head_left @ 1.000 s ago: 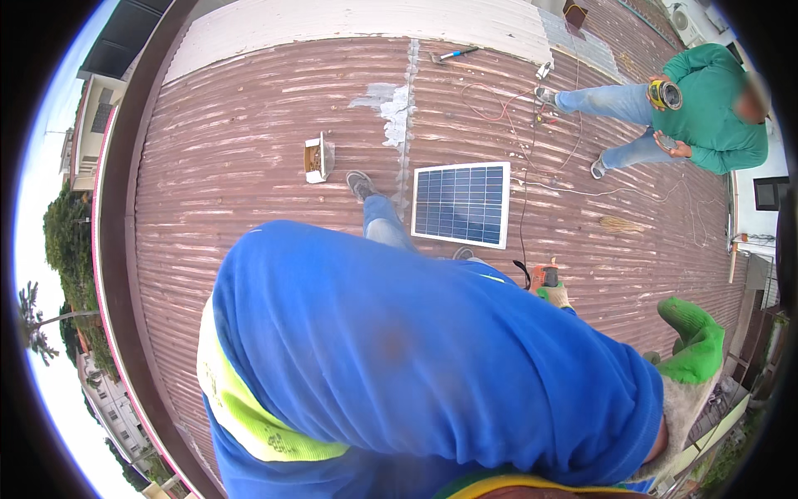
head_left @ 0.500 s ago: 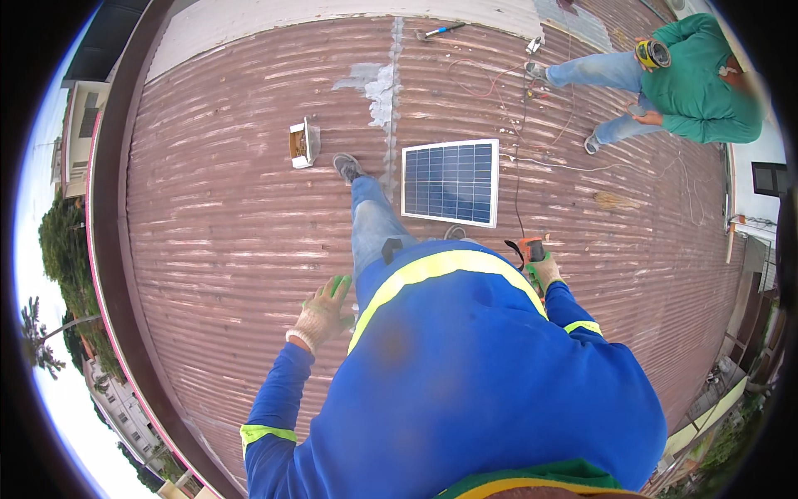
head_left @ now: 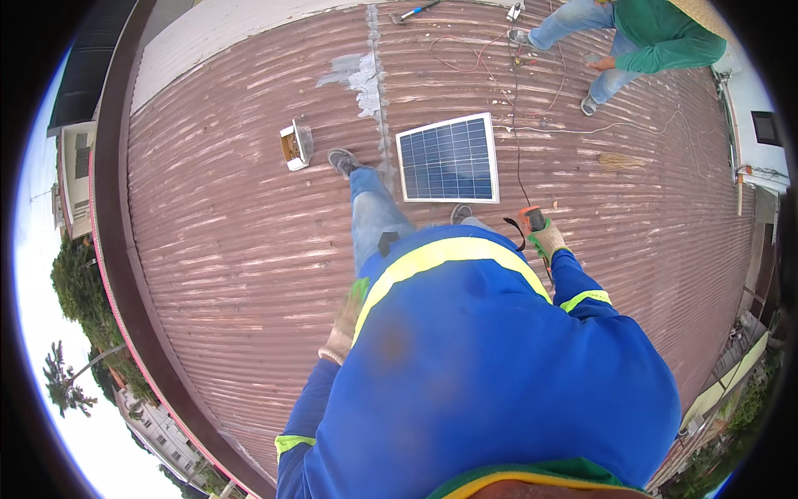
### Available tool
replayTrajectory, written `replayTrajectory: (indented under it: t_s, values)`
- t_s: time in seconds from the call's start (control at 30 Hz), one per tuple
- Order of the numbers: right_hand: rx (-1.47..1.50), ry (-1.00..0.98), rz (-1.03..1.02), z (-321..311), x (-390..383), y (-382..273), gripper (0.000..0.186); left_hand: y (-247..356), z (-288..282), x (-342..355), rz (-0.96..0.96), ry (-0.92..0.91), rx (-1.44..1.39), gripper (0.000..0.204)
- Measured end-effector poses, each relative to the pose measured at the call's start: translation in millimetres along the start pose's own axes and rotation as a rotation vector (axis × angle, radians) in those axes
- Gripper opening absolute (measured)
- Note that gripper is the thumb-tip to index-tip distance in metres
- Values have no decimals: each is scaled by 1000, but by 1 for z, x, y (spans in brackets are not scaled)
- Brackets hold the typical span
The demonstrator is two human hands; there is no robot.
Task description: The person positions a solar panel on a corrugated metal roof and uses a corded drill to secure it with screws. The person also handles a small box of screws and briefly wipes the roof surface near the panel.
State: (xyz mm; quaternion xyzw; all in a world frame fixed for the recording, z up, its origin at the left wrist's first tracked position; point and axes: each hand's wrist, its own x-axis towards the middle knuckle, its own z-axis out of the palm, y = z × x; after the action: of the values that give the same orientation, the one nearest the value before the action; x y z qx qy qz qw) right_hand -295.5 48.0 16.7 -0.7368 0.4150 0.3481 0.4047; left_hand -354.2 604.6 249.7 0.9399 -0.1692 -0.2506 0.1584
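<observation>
Right hand [head_left: 544, 243] has lifted the orange meter [head_left: 532, 219] beside the solar panel [head_left: 448, 159].

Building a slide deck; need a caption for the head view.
Gloved right hand grips an orange meter beside a small solar panel on a corrugated roof.

My right hand [head_left: 547, 243], gloved, grips an orange meter [head_left: 532, 219] at 1 o'clock. My left hand [head_left: 345, 320], gloved, hangs free at 9 o'clock beside my torso. Solar panel [head_left: 449, 158] lies on the roof [head_left: 224, 249] at 12 o'clock. Another person [head_left: 640, 37] crouches at 1 o'clock, far edge.
</observation>
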Motion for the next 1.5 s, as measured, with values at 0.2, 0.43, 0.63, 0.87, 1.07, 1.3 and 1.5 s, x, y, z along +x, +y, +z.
replayTrajectory:
  t_s: [0.2,0.43,0.63,0.87,1.07,1.3,1.5]
  values:
    - [-49,273,-89,42,53,33,59,-24,-58,-3,-93,-329,15,65]
    - [720,379,149,126,73,67,62,-44,-103,50,-357,-696,66,59]
    - [1484,432,349,166,80,61,42,-52,-98,79,-587,-834,106,54]
    - [1902,481,399,212,95,58,33,-51,-89,97,-750,-904,129,49]
    - [1995,417,249,237,102,66,41,-50,-92,119,-837,-981,148,45]
    - [2000,363,320,271,130,54,46,-20,-108,224,-462,-1355,163,41]
    - [1992,369,370,297,151,19,45,-151,-35,466,-219,-656,-70,45]
